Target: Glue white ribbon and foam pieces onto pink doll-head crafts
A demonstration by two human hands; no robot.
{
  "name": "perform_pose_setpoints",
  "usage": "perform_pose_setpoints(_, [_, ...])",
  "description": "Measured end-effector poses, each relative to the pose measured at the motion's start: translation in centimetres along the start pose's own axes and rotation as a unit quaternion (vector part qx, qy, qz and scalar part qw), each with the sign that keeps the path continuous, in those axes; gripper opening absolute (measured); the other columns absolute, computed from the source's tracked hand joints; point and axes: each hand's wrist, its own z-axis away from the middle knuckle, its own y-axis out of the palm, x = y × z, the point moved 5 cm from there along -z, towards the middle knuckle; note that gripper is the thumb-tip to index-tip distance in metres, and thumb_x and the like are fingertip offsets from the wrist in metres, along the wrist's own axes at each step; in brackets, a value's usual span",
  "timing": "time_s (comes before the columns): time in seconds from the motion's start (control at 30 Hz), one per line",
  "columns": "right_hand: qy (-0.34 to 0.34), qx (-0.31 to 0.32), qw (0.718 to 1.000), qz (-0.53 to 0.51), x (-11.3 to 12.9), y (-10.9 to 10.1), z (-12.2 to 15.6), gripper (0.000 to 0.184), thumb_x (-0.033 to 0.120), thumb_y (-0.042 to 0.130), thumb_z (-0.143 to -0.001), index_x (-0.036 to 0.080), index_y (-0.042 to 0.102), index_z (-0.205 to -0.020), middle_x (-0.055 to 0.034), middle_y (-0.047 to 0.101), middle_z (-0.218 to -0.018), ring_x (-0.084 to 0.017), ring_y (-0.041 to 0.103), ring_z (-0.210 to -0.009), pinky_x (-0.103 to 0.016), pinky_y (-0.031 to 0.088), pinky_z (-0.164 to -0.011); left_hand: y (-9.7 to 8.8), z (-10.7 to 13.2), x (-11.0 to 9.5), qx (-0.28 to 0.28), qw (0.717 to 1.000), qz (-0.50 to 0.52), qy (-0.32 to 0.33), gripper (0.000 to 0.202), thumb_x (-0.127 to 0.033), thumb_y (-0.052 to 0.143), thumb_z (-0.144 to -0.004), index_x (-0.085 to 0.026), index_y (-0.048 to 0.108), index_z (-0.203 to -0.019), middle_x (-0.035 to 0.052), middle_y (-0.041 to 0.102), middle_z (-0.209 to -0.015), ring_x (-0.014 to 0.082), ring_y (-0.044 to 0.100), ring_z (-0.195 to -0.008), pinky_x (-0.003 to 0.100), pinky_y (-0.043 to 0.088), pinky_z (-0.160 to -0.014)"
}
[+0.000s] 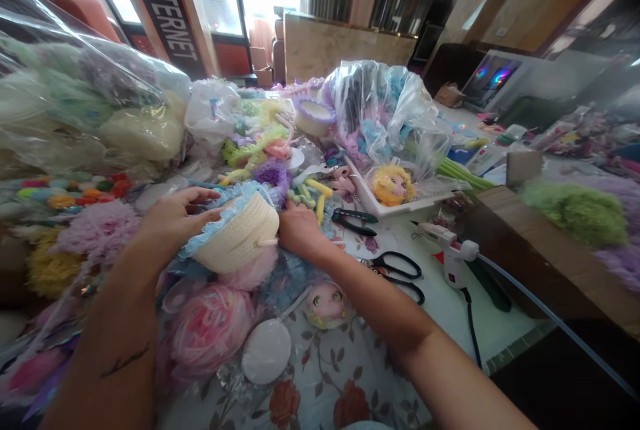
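Observation:
Tilted on its side is a small cream woven basket (237,230) with a light blue ruffled trim. My left hand (173,220) grips its trimmed rim, thumb on the outside and fingers reaching over the opening. Right beside the basket, my right hand (303,230) is closed low in the pile, its fingertips mostly hidden. Just past it are a fluffy purple piece (271,175) and bent yellow and green fuzzy stems (320,193). Under the basket sits pink fluff, with a wrapped ball of pink yarn (213,327) nearer me.
A hot glue gun (450,250), black scissors (397,270) and pliers (356,220) lie to the right. A yellow-haired doll head (393,185) rests in a white tray (373,207). Big plastic bags (385,103) stand behind; a cardboard box (530,250) is at the right.

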Motion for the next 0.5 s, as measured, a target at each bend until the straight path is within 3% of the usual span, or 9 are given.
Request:
perform_pose_setpoints(0.13, [0.048,-0.051,0.997,-0.030,-3.7,-2.9,0.2,0.032,0.030,0.055,-0.084,0.017,0.069,-0.110,-0.0123,0.068,-0.110,-0.024,0.065,-0.093,-0.030,0.050,-0.079,-0.2,-0.3,0.4,-0.015,1.000,0.005,0.015,0.058,-0.044,0.058,-0.049,-0.018,0.070,-0.100,0.0081,0.072,-0.092,0.0264,0.065,-0.089,0.030,0.048,-0.070])
perform_pose_setpoints(0.23, [0.105,-0.107,0.987,-0.051,-7.9,-7.0,0.3,0.035,0.033,0.044,-0.092,0.014,0.067,-0.110,-0.0126,0.069,-0.104,-0.024,0.065,-0.090,-0.031,0.049,-0.077,-0.3,-0.7,1.1,-0.011,1.000,0.005,0.028,0.056,-0.043,0.060,-0.052,-0.017,0.070,-0.101,0.0088,0.073,-0.096,0.0257,0.066,-0.089,0.032,0.050,-0.077])
perform_pose_setpoints(0.37, [0.115,-0.235,0.952,-0.158,-12.5,-12.2,0.5,0.029,0.035,0.055,-0.087,0.012,0.069,-0.098,-0.0049,0.069,-0.083,-0.019,0.062,-0.079,-0.027,0.047,-0.074,-0.3,-1.1,1.5,-0.006,0.999,0.000,0.049,0.057,-0.043,0.062,-0.057,-0.016,0.071,-0.105,0.0100,0.072,-0.098,0.0264,0.066,-0.092,0.036,0.051,-0.086])
perform_pose_setpoints(0.43, [0.124,-0.257,0.944,-0.167,-13.6,-12.9,0.5,0.027,0.033,0.056,-0.086,0.012,0.069,-0.098,-0.0041,0.068,-0.081,-0.018,0.062,-0.078,-0.026,0.046,-0.072,-0.3,-1.0,1.4,-0.006,0.999,-0.004,0.044,0.057,-0.042,0.061,-0.057,-0.015,0.071,-0.106,0.0105,0.072,-0.098,0.0269,0.066,-0.093,0.037,0.051,-0.087])
perform_pose_setpoints(0.5, [0.147,-0.232,0.952,-0.138,-13.7,-12.1,0.5,0.029,0.031,0.052,-0.089,0.012,0.068,-0.103,-0.0062,0.068,-0.086,-0.019,0.063,-0.080,-0.027,0.047,-0.072,-0.4,-0.9,1.3,-0.008,0.999,-0.005,0.037,0.056,-0.040,0.061,-0.058,-0.015,0.071,-0.106,0.0106,0.072,-0.098,0.0267,0.067,-0.093,0.037,0.052,-0.087])
